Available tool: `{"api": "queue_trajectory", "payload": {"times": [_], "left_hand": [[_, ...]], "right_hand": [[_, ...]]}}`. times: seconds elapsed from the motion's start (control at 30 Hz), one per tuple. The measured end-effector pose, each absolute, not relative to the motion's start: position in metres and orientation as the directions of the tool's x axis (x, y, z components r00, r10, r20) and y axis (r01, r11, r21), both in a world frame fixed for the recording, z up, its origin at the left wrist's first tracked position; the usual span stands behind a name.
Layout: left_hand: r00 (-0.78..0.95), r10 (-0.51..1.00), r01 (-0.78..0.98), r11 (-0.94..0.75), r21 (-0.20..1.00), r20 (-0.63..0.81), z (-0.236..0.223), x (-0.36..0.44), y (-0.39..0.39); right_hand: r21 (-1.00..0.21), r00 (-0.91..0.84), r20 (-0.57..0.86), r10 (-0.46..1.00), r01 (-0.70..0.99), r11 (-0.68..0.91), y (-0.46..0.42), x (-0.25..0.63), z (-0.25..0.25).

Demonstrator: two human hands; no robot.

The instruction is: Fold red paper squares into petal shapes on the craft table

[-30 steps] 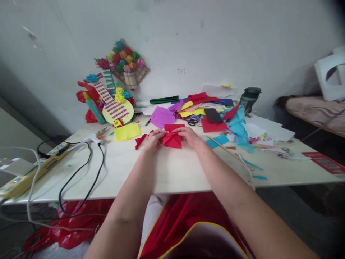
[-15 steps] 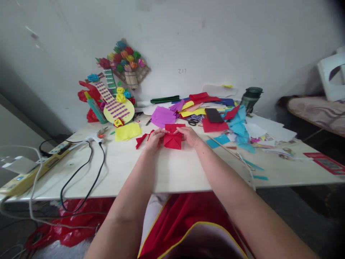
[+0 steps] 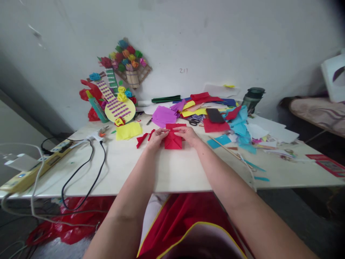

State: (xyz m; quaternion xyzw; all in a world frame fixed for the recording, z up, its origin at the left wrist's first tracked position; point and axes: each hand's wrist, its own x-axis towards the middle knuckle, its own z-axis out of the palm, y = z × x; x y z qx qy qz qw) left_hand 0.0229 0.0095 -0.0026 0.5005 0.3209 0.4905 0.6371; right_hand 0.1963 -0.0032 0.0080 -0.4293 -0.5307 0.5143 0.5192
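Red paper (image 3: 173, 142), one, on the bench (image 3: 178, 176), between the hands and running slightly nearer the wearer; left hand (image 3: 157, 138) pinching its left side; right hand (image 3: 189, 136) pinching its right; neither clearly nearer.

Red paper (image 3: 174, 142): one piece, roughly rectangular, bright red
Surface: folds and creases across the part nearer the person
Pose: lies mostly flat, pinched at its sides by left hand (image 3: 158, 137) and right hand (image 3: 188, 135)
Place: on the counter (image 3: 178, 172), near its middle
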Motion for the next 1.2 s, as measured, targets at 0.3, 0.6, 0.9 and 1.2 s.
{"api": "queue_trajectory", "payload": {"times": [0.3, 0.6, 0.9, 1.2], "left_hand": [[0.284, 0.952, -0.173, -0.067, 0.983, 0.115, 0.0, 0.024, 0.007], [0.231, 0.964, -0.086, -0.115, 0.99, 0.132, 0.003, 0.026, 0.005], [0.201, 0.972, -0.068, -0.112, 0.991, 0.123, 0.005, 0.025, 0.006], [0.251, 0.958, -0.149, -0.101, 0.984, 0.136, -0.002, 0.016, 0.015]], "right_hand": [[-0.988, -0.105, 0.153, 0.983, -0.007, 0.153, 0.002, 0.197, 0.002], [-0.948, -0.111, 0.235, 0.966, 0.192, 0.253, 0.005, 0.197, -0.003], [-0.944, -0.113, 0.253, 0.961, 0.189, 0.27, 0.006, 0.196, -0.005], [-0.958, -0.12, 0.249, 0.961, 0.112, 0.263, 0.008, 0.197, -0.007]]}}
